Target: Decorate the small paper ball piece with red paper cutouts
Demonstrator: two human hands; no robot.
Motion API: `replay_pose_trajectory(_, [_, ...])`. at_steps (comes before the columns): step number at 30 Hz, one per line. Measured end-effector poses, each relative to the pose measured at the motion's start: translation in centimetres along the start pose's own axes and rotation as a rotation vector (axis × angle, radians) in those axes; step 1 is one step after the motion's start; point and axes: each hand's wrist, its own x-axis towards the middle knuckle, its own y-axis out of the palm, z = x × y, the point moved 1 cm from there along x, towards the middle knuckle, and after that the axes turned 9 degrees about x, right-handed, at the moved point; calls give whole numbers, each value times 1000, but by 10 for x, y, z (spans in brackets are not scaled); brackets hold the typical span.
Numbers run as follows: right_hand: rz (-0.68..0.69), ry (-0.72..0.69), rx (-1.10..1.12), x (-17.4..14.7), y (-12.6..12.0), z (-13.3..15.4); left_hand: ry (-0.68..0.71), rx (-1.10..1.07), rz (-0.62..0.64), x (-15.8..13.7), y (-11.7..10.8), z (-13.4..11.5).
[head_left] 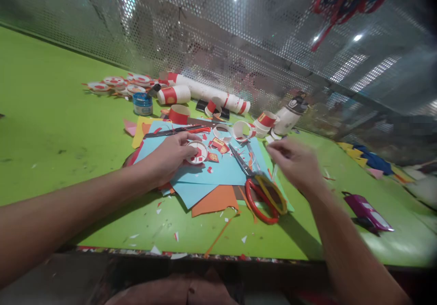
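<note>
My left hand (167, 157) pinches a small white paper cup bottom (201, 158) with red pieces on its face, thumb on top, over light blue paper (191, 177). My right hand (295, 161) is raised to the right of the paper, slightly blurred, fingertips pressed together; whether anything is between them I cannot make out. Large scissors (251, 170) with red and yellow handles lie between my hands, blades pointing away. Red cup scraps (220, 145) with gold print and two cut cup rings (242, 131) are on the sheet. A second pair of scissors (177, 131) lies behind my left hand.
Stacked paper cups (205, 92) lie along the back, beside a blue jar (142, 104) and several finished paper pieces (116, 83). A white bottle (288, 117) stands back right. A purple case (367, 211) is far right. Orange paper (216, 200) and scraps reach towards the front edge.
</note>
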Motion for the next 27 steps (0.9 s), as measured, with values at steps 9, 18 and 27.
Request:
replay_pose_trajectory(9, [536,-214,-21,-4,78,71,5,18,41,1,-1,3])
replay_pose_trajectory(18, [572,-269,-169,4,89,75,2,32,24,2,-2,3])
replay_pose_trajectory(27, [594,-251,-219,7,96,76,34,90,25,5,-4,6])
